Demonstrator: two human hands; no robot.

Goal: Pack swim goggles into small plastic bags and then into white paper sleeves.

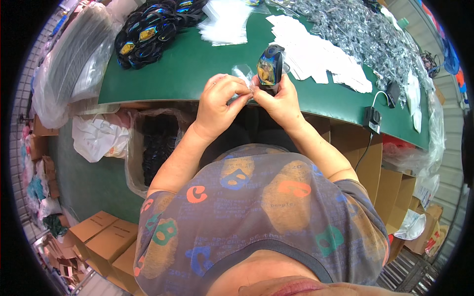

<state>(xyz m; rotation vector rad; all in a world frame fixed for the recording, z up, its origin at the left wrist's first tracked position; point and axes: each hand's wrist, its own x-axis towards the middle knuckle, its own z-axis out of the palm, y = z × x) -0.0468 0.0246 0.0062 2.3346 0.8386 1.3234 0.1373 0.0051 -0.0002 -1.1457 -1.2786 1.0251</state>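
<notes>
My right hand (pixel 282 104) is closed around a pair of black swim goggles (pixel 268 68) with a mirrored, yellow-blue lens, held upright above the table's near edge. Close beside it, my left hand (pixel 219 100) pinches a small piece of clear plastic (pixel 242 72) between thumb and fingers. The tips of both hands nearly meet there, and what exactly the plastic is cannot be made out. Beyond the hands, a stack of white paper slips (pixel 311 52) lies fanned across the green table (pixel 182 81).
Black goggles (pixel 148 34) lie heaped at the far left, beside clear bags (pixel 224 22). Small clear plastic pieces (pixel 345 34) cover the far right. A black adapter box (pixel 372 120) with a cable sits on the right edge. Below left stand a lined bin (pixel 160 143) and cardboard boxes (pixel 106 237).
</notes>
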